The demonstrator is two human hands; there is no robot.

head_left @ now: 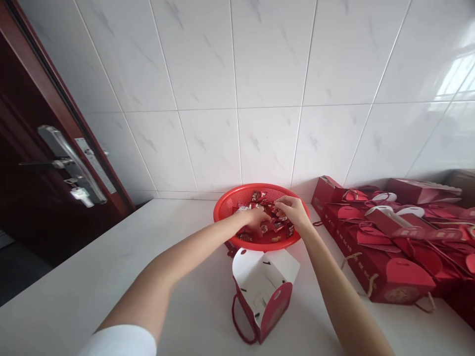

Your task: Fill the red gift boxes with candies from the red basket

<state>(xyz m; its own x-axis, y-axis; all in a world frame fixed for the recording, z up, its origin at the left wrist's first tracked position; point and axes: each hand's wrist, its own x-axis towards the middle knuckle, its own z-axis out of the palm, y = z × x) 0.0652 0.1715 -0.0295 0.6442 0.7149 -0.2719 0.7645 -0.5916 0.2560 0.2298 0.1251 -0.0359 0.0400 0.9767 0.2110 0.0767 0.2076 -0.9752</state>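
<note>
A red plastic basket (pixel 222 215) stands on the counter against the tiled wall, with wrapped candies (pixel 258 196) in red and brown wrappers in it. My left hand (pixel 255 220) reaches in from the left, its fingers curled down among the candies and partly hidden. On the basket's right side is my right hand (pixel 291 208), thumb and fingers drawn together over the candies; what they grip is too small to tell. Just in front of the basket sits an open red gift box (pixel 276 309), white inside, its flaps spread and a red cord handle hanging at its left.
Several closed red gift boxes (pixel 393 277) with cord handles crowd the right side of the white counter (pixel 111 262). At the left is a dark red door (pixel 40 198) with a metal handle (pixel 76 163) and hanging keys (pixel 82 196). White tiles line the wall behind.
</note>
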